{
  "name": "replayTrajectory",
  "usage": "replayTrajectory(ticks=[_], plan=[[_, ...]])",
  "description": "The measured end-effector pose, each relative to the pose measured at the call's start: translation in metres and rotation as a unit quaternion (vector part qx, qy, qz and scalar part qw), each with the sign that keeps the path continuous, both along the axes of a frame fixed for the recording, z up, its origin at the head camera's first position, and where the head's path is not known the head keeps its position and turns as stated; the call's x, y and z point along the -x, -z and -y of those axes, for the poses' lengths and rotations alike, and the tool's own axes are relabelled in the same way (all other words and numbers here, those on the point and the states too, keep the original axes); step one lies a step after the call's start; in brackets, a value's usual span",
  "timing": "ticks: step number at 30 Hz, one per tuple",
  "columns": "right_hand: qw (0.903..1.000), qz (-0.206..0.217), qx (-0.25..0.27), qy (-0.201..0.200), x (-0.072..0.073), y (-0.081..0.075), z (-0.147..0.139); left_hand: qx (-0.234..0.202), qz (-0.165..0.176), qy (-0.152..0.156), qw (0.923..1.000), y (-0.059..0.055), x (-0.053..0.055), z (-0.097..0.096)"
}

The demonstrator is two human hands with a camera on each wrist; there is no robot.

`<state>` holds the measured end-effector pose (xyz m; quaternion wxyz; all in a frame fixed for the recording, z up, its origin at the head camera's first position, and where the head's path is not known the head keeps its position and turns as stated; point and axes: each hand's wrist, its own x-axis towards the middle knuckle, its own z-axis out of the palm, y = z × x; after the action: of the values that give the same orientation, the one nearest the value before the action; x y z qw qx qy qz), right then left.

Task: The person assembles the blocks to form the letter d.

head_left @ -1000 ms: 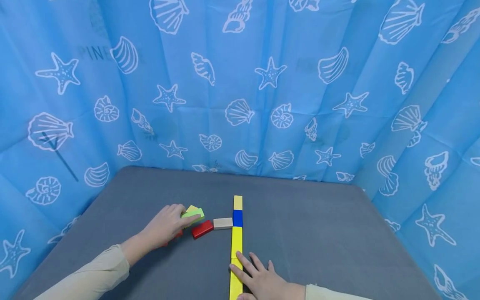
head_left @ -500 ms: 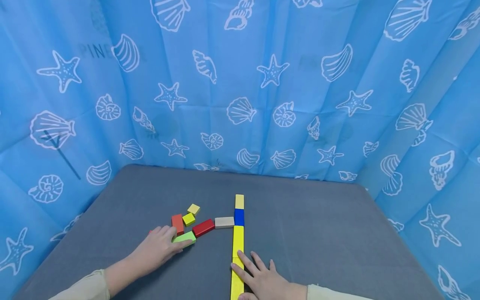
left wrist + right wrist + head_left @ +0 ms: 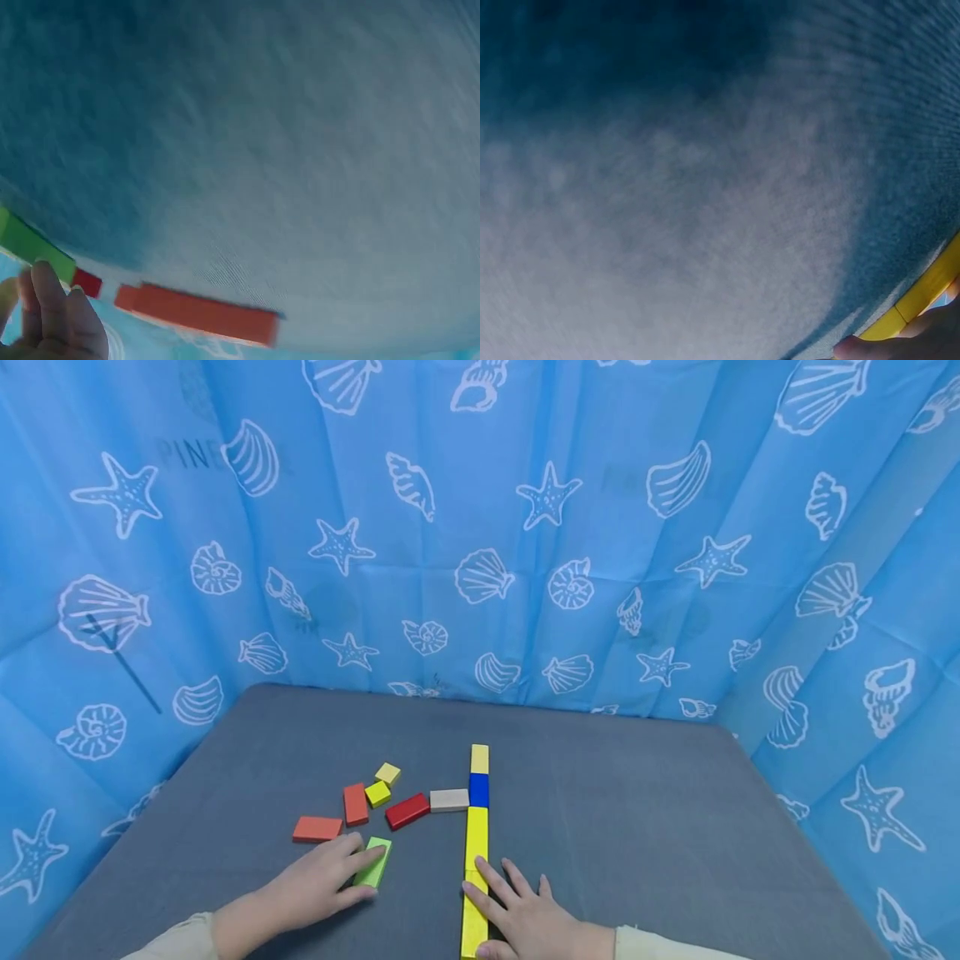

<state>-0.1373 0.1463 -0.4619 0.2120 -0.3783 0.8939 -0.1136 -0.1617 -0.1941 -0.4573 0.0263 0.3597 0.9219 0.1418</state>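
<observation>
I note the left hand [image 3: 318,880] pinching the green block [image 3: 374,861], left of the yellow blocks [image 3: 476,835], where the right hand [image 3: 531,922] rests, fingers spread. Sideways pressure there could skew their alignment.

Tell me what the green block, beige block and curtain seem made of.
Green block: probably painted wood, smooth, with flat, even colour and crisp edges; plastic is possible.
Beige block: perhaps bare, matte wood, by its pale, unpainted-looking tone.
Curtain: thin, matte fabric or plastic sheet, given its soft folds and creases.
</observation>
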Motion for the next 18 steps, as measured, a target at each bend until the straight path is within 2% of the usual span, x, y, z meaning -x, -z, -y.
replayTrajectory(ticks=[2,6,12,18], plan=[[1.0,-0.004,-0.002,-0.001,-0.0004,-0.0005,0.0006,0.02,-0.004,-0.002,0.9998,-0.0019,0.0,0.0008],[1.0,-0.008,0.0,0.0,-0.0011,-0.0009,0.0003,0.072,-0.044,0.007,0.9964,-0.0019,0.0006,-0.001],[1.0,-0.001,-0.005,0.003,-0.0016,-0.0037,0.0024,0.082,-0.075,-0.017,0.9936,0.0004,0.0,-0.0061],[0.9999,0.006,-0.012,0.006,-0.0019,-0.0071,0.0039,0.079,-0.066,-0.023,0.9944,-0.0012,0.0063,-0.0061]])
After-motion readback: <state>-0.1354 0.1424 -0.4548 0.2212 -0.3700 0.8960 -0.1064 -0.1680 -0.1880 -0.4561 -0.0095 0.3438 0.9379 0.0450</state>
